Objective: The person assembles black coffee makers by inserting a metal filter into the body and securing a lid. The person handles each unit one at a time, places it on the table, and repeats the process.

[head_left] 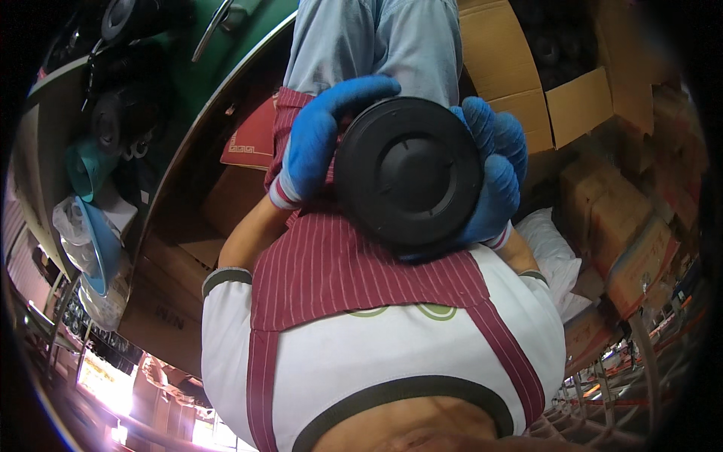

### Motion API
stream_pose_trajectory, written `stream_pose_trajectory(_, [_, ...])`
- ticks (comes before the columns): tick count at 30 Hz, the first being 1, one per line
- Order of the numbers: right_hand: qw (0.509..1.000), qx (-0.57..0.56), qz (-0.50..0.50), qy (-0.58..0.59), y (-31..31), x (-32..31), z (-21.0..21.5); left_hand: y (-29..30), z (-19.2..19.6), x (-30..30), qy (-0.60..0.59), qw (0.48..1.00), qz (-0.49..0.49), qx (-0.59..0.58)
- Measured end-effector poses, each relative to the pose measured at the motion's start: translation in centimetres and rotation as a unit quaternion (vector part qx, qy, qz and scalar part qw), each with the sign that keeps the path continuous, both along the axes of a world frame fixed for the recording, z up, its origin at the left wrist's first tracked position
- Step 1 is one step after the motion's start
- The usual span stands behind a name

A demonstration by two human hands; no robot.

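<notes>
A black round plastic piece (409, 173), like a thick lid or base, is held up in front of my apron. Its face carries a raised rim and a ringed centre with small notches. My left hand (312, 139), in a blue glove, closes against its left edge with one finger reaching over the top edge. On the other side my right hand (493, 162), also blue-gloved, grips the right edge and lower right, fingers bent. What lies behind the piece is hidden.
An open cardboard box (512, 60) stands at the far right, with a dark round thing inside. At left, a green tabletop (248, 19) bears black round parts (113, 124). A blue basin (104, 245), a red box (252, 139) and stacked cartons (602, 203) are around me.
</notes>
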State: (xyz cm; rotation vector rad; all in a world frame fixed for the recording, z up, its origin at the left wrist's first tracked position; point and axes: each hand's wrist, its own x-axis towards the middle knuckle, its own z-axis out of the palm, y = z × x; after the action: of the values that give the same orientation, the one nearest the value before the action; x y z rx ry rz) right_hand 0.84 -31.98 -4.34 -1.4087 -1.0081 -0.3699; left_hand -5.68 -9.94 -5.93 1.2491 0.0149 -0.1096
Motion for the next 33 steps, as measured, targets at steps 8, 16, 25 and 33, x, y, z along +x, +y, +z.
stream_pose_trajectory(8, [0.997, 0.057, 0.043, -0.004, -0.1, -1.6, -0.4, -0.7, -0.1, -1.0, -0.073, 0.995, 0.033, 0.059])
stream_pose_trajectory(16, [0.985, -0.148, 0.085, 0.022, 0.1, 5.8, 3.7, 2.4, 1.9, 2.5, 0.002, 0.997, -0.006, 0.071])
stream_pose_trajectory(25, [0.804, 0.218, 0.035, 0.552, 11.3, 20.2, -2.3, 10.0, 3.3, 11.8, -0.390, 0.771, 0.166, 0.476])
stream_pose_trajectory(33, [0.776, 0.103, 0.117, 0.611, 19.9, 25.4, -3.7, 24.3, 6.7, 33.4, -0.219, 0.698, 0.317, 0.604])
